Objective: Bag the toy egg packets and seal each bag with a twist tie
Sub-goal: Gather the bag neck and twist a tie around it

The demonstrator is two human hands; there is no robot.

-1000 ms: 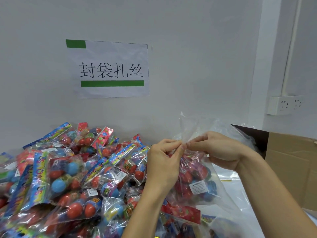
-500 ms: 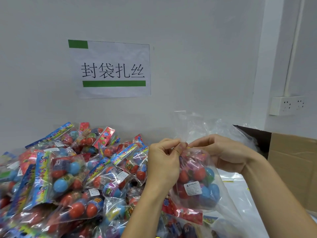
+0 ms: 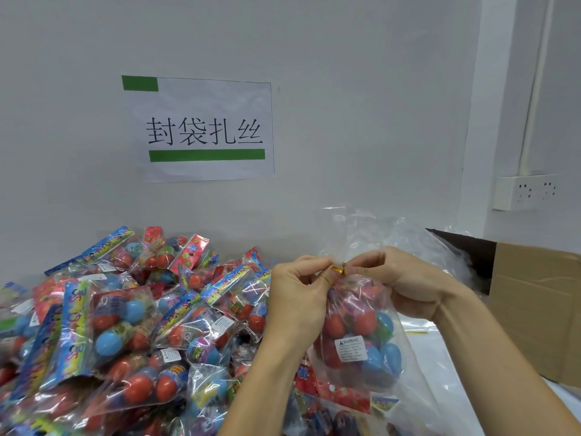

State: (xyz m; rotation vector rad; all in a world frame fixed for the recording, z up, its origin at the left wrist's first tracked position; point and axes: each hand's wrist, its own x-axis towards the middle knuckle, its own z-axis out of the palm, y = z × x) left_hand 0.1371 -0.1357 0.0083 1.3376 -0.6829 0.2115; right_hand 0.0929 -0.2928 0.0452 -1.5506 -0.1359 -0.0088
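A clear plastic bag [image 3: 358,338] with red and blue toy eggs inside hangs between my hands in mid-air. Its gathered neck carries a gold twist tie [image 3: 338,270]. My left hand [image 3: 298,297] pinches the tie and the neck from the left. My right hand [image 3: 399,281] pinches the same spot from the right, fingertips nearly meeting the left ones. The loose top of the bag sticks up above the tie. A big heap of toy egg packets [image 3: 125,325] covers the table to the left.
An open cardboard box [image 3: 534,309] stands at the right, with loose clear bags [image 3: 440,247] in front of it. A paper sign [image 3: 201,130] hangs on the white wall. A wall socket [image 3: 525,191] sits at the far right. Another tie [image 3: 416,332] lies on the table.
The bag's neck has been gathered tighter and the gold tie now shows at it. Both hands stay at the neck, and the bag has turned a little.
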